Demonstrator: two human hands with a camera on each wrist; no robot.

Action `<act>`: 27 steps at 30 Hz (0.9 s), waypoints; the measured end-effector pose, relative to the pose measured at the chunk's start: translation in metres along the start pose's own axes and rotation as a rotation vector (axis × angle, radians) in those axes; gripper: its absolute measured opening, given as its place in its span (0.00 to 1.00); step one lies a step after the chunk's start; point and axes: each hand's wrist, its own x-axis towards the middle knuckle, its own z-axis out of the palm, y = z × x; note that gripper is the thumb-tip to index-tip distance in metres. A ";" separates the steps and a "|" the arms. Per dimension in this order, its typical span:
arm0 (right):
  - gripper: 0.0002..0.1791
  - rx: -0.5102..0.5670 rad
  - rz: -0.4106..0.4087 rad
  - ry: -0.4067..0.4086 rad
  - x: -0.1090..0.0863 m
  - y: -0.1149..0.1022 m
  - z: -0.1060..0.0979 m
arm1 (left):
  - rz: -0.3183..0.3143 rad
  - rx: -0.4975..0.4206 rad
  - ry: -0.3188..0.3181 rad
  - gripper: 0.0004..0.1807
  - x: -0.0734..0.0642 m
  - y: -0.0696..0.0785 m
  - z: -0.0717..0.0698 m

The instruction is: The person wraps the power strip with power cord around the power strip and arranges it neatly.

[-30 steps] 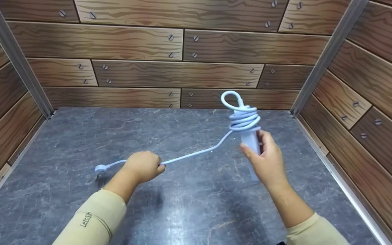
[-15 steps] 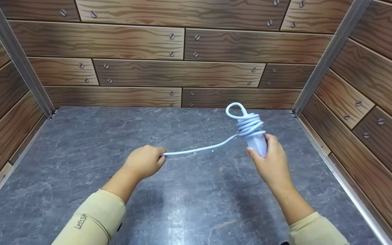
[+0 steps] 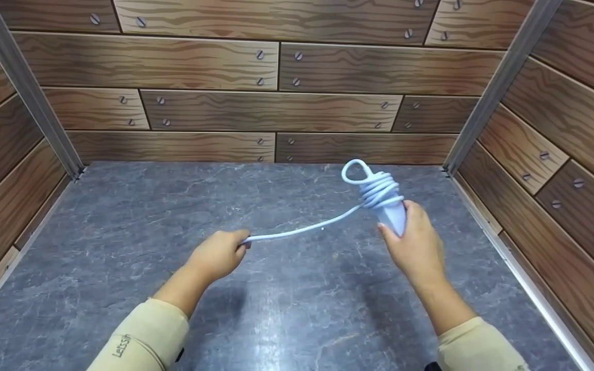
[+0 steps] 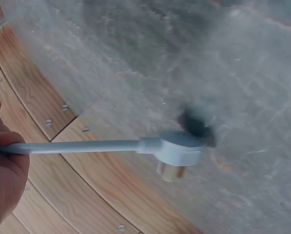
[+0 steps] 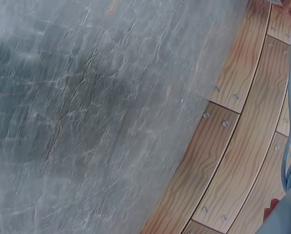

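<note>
My right hand (image 3: pixel 416 247) grips the lower end of a pale blue power strip (image 3: pixel 392 216), which tilts up and away to the left; its sockets do not show. Several turns of its cord (image 3: pixel 379 189) are wound round the far end, and a small loop stands out beyond. From the coil the cord runs left in a shallow sag to my left hand (image 3: pixel 219 255), where thumb and fingers pinch it. Past that hand, in the left wrist view, a short straight length ends in a pale plug (image 4: pixel 177 148) with metal prongs, hanging above the surface.
A grey marbled tabletop (image 3: pixel 286 288) lies below both hands. Wood-patterned panels (image 3: pixel 214 111) wall it in at the back and both sides, with metal posts (image 3: pixel 493 87) in the corners. A dark shadow (image 4: pixel 197 124) lies beside the plug.
Over the last second, the power strip has come down slightly and tilted further left. The plug, left of my left hand earlier, has gone out of the head view. Both hands keep their hold.
</note>
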 end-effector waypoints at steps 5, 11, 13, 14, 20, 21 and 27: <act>0.32 -0.052 0.026 0.017 0.005 0.012 0.000 | -0.035 -0.019 0.017 0.06 -0.004 -0.005 0.001; 0.33 -0.133 0.042 0.018 0.004 0.030 0.000 | -0.091 0.099 0.113 0.05 -0.010 0.011 -0.007; 0.33 -0.156 0.029 0.019 0.003 0.035 0.002 | -0.050 0.155 0.179 0.05 -0.013 0.023 -0.012; 0.33 -0.168 0.022 0.020 0.003 0.037 0.003 | -0.016 0.190 0.211 0.06 -0.015 0.029 -0.015; 0.32 -0.219 -0.011 0.026 0.001 0.044 0.008 | 0.241 0.355 0.385 0.11 -0.030 0.063 -0.030; 0.32 -0.230 -0.017 0.022 0.001 0.044 0.009 | 0.278 0.370 0.409 0.11 -0.032 0.067 -0.032; 0.30 -0.316 -0.087 -0.010 -0.004 0.039 0.018 | 0.452 0.420 0.509 0.12 -0.040 0.093 -0.047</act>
